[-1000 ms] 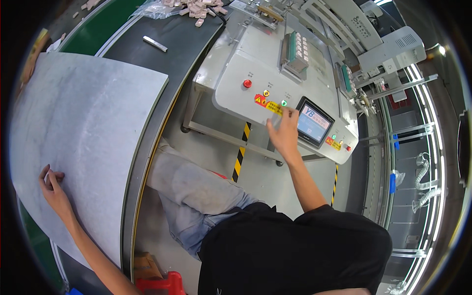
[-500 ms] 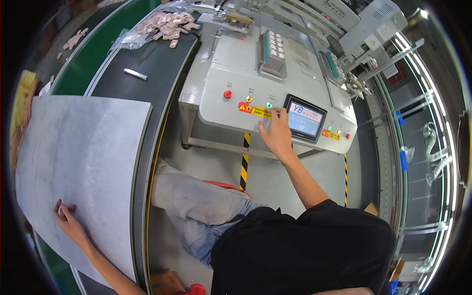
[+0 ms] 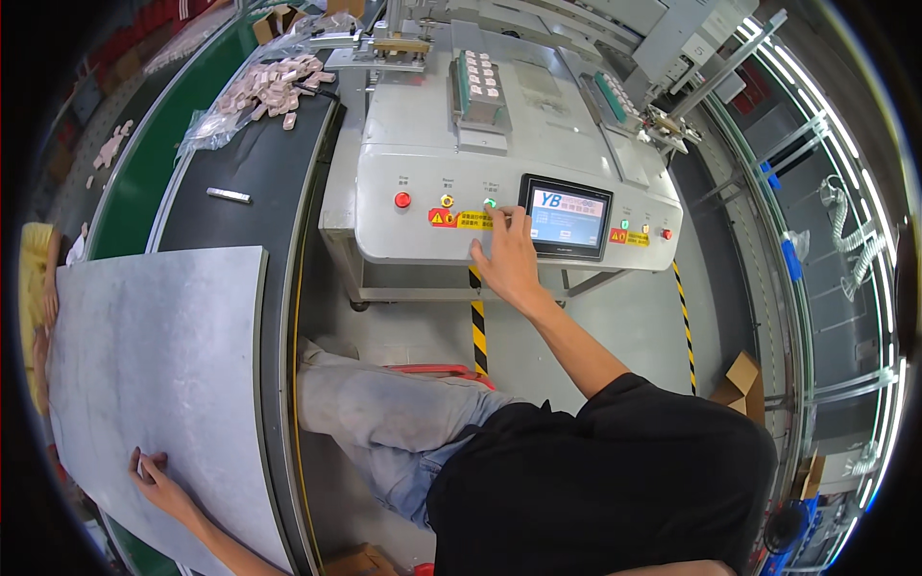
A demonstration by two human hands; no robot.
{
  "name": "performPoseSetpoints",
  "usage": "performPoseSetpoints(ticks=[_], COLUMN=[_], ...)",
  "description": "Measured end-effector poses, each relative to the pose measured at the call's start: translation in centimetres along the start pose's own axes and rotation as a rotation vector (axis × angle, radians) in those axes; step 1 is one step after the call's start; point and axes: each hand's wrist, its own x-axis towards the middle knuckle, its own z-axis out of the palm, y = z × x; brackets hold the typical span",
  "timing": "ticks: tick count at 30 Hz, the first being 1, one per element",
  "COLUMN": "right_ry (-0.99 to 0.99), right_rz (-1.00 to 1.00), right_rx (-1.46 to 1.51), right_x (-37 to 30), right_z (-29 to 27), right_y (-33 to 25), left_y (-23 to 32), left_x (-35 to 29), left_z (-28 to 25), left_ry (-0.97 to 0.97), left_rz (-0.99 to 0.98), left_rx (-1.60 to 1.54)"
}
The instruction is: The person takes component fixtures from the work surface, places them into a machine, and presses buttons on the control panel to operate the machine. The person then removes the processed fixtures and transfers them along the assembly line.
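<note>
My right hand reaches over the front panel of a pale grey machine. Its fingertips are at or just below a lit green button, thumb spread away, nothing held; whether they press it I cannot tell. Beside the hand is a touchscreen in a black frame. My left hand rests on or just over a large grey board, fingers loosely curled and apart, with nothing visible in them. On the machine, a green-topped fixture block carries rows of small pale pink pieces.
A red button and a yellow one sit left of the green button. Many loose pink pieces lie on a plastic bag along the dark belt, near a small metal bar. Another person's arm shows at far left.
The view has shifted, so the machine's front and the board sit differently in the picture. My right fingertips have come closer to the green button. My left hand stays over the board.
</note>
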Motion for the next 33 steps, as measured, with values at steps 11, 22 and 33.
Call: performPoseSetpoints(ticks=[11,22,33], right_ry=[-0.138,-0.526,-0.577], right_rz=[-0.045,-0.435,-0.431], right_rx=[0.358,0.265,0.273], right_x=[-5.4,-17.2,-16.8], right_z=[1.8,4.8,5.0], right_y=[-5.0,-16.5,-16.3], left_y=[0.1,0.2,0.9], left_x=[0.2,-0.1,-0.5], left_z=[-0.3,0.2,-0.1], left_ry=[0.029,0.040,0.037], left_rz=[0.011,0.021,0.025], left_rx=[0.040,0.052,0.013])
